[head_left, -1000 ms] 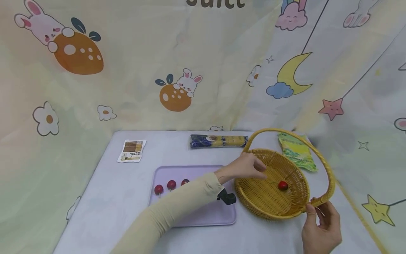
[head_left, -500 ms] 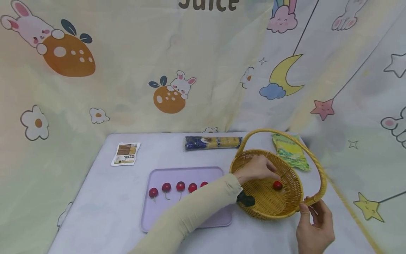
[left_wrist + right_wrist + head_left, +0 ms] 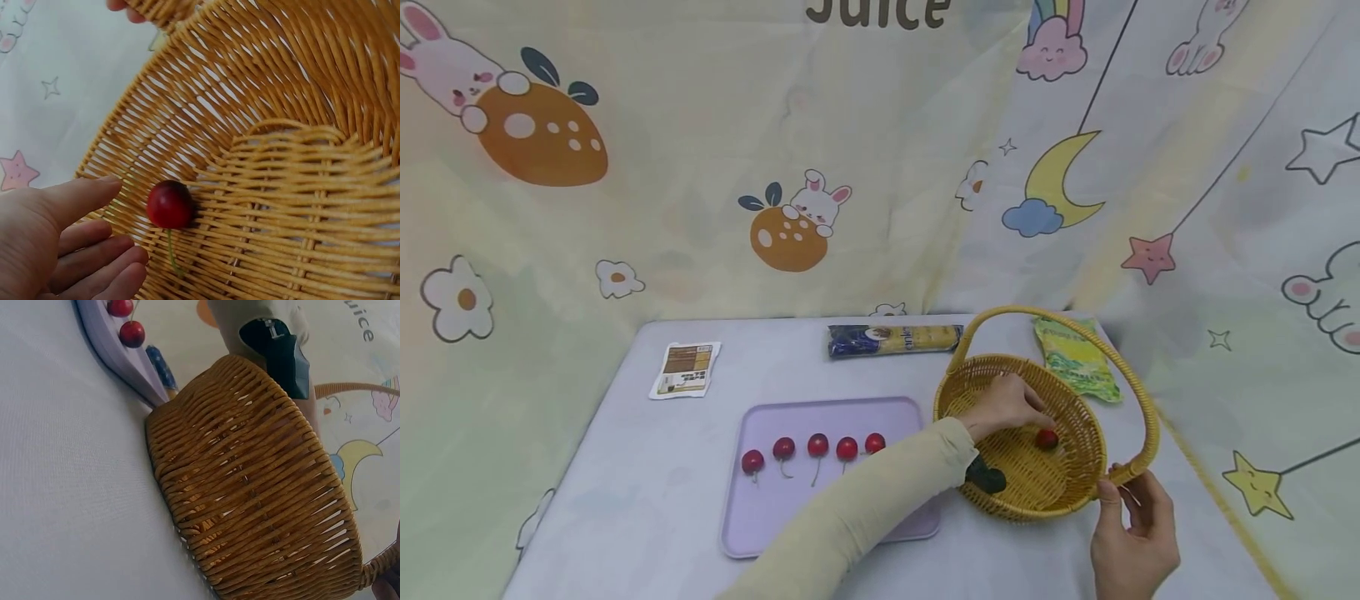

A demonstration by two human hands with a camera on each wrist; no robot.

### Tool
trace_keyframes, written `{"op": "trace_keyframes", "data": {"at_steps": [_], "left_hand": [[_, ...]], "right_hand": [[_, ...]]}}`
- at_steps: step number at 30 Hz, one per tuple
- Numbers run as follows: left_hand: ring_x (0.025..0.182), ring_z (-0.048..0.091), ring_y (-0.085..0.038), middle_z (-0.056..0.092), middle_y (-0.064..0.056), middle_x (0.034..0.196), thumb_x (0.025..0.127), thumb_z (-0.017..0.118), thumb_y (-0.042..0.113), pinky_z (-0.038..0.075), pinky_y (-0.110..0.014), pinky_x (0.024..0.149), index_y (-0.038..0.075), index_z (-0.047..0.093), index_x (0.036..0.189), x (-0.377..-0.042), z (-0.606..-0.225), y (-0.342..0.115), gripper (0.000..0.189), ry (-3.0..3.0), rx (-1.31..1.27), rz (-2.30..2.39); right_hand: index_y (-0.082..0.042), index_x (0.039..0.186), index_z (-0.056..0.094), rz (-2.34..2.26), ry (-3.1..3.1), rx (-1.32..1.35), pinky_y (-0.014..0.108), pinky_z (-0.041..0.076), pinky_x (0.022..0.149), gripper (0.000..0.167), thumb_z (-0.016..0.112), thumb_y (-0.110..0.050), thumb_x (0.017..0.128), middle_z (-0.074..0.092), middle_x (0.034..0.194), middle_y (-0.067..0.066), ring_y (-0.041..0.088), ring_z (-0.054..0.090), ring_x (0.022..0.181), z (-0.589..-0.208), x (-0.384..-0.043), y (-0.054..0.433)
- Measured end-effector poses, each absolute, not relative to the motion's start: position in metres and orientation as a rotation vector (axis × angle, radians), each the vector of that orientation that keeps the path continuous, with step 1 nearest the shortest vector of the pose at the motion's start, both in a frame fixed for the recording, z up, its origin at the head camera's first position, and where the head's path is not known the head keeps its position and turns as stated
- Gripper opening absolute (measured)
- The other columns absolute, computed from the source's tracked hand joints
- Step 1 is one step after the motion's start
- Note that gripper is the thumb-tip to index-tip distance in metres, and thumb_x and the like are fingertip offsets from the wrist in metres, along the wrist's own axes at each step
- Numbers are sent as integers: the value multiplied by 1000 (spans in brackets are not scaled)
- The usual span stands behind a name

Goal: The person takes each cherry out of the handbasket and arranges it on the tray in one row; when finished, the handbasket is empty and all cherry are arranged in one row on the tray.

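Note:
In the head view my left hand (image 3: 1006, 403) reaches into a yellow-brown wicker basket (image 3: 973, 375), beside a red cherry (image 3: 1047, 439) lying there. The left wrist view shows that cherry (image 3: 170, 205) on the woven bottom with its green stem, just off the fingertips. The thumb and fingers of this hand (image 3: 69, 244) are apart, with nothing between them. My right hand (image 3: 1135, 533) pinches the foot of the arched basket handle (image 3: 1142, 400) at the near right rim. In the right wrist view the basket's outer wall (image 3: 250, 487) hides the inside.
Left of the basket lies a lilac tray (image 3: 767, 517) with several stemmed cherries (image 3: 817, 446) in a row, partly covered by my left sleeve (image 3: 880, 500). Behind stand a long blue-and-yellow packet (image 3: 895, 340), a green-yellow bag (image 3: 1078, 358) and a small white-brown packet (image 3: 685, 371).
My left hand has moved right and down into the basket, close to the cherry. More of the tray's cherries show. The right hand keeps its hold on the handle; the head view has shifted slightly.

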State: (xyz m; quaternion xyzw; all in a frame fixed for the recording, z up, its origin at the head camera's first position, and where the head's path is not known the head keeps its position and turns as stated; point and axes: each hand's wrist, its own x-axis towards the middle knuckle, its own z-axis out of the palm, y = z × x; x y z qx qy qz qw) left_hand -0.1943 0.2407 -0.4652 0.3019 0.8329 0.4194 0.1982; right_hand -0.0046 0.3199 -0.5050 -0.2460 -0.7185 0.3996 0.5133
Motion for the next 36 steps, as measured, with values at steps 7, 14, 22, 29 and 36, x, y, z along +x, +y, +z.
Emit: {"op": "trace_keyframes", "data": {"at_steps": [7,14,22,29,36], "left_hand": [[76,65,-1,81,10,93,83,91,31,50,-18,63,18,87,94,-192,-470,251,17,2389,862,1048],[78,68,-2,80,11,100,83,90,26,52,-17,63,19,85,104,-189,-473,259,22,2417,911,986],[79,69,-3,80,9,106,87,87,19,54,-18,64,18,83,113,-190,-474,263,26,2376,943,965],[89,68,1,78,15,104,92,82,19,53,-15,79,25,82,114,-190,-475,264,23,2378,1119,830],[85,66,4,78,15,106,91,84,23,50,-11,68,25,81,116,-190,-475,263,26,2383,1173,844]], "right_hand": [[1,135,66,969,-1721,-563,11,53,93,48,75,10,89,64,115,-23,3,68,107,-504,-4,320],[0,136,65,975,-1723,-556,11,53,94,48,75,9,90,64,116,-22,3,68,108,-504,-4,318],[-2,136,65,954,-1743,-566,11,52,94,48,75,7,90,62,116,-25,2,67,109,-504,-4,320],[-1,136,65,958,-1745,-560,11,52,95,49,75,9,89,63,117,-24,2,67,110,-504,-4,321],[-3,137,65,957,-1746,-568,11,52,94,49,75,8,90,63,116,-25,3,67,109,-504,-3,320]]}}
